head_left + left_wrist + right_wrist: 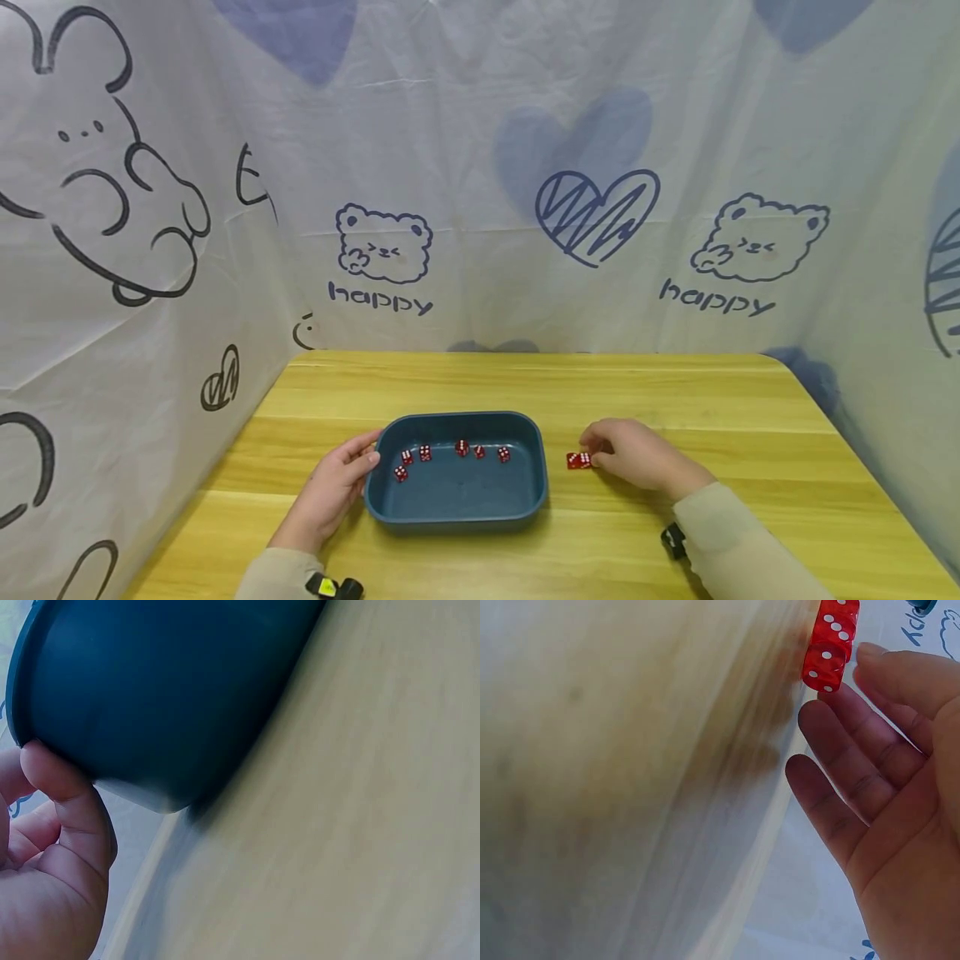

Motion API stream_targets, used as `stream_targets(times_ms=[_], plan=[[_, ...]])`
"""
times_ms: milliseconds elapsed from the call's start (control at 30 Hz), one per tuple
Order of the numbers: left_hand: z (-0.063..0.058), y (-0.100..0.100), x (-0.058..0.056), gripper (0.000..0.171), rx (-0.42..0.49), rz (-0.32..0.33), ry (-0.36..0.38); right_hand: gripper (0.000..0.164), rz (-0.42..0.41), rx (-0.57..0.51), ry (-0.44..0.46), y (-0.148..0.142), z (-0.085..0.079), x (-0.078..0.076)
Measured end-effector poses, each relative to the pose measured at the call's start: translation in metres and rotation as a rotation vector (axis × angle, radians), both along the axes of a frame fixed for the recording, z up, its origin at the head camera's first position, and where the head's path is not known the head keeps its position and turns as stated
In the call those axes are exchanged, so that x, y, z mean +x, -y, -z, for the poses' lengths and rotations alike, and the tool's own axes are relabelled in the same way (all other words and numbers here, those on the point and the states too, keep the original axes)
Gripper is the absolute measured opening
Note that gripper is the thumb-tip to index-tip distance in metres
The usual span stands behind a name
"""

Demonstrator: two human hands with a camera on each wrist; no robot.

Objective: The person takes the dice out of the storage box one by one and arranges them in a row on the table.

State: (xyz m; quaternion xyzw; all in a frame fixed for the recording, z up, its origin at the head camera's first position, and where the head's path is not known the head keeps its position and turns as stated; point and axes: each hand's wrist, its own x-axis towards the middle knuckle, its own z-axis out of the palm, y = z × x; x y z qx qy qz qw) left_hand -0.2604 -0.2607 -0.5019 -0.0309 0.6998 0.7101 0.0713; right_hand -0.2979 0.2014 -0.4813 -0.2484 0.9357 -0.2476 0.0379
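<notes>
Btwn both hands (330, 492) (637, 454), blue tray (465, 496) touching L, red dice (574, 461) by R

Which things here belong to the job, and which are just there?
Part of the job:
dark-blue rectangular plastic-looking tray, the left hand touching it
red translucent cubic dice with white spots, some in the tray, others beside the right hand

Just there:
yellow wood-grain table
white cloth hanging printed with hearts and bears
black wrist gear
</notes>
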Motion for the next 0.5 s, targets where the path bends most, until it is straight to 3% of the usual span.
stream_targets(times_ms=[133, 500], plan=[[0.0, 0.0, 0.0001, 0.046, -0.004, 0.001, -0.005, 0.022, 0.034, -0.007, 0.031, 0.0007, 0.0, -0.0005], [0.0007, 0.0004, -0.0015, 0.046, -0.011, 0.012, 0.007, 0.026, 0.031, -0.022, 0.047, 0.005, -0.0031, 0.0006]])
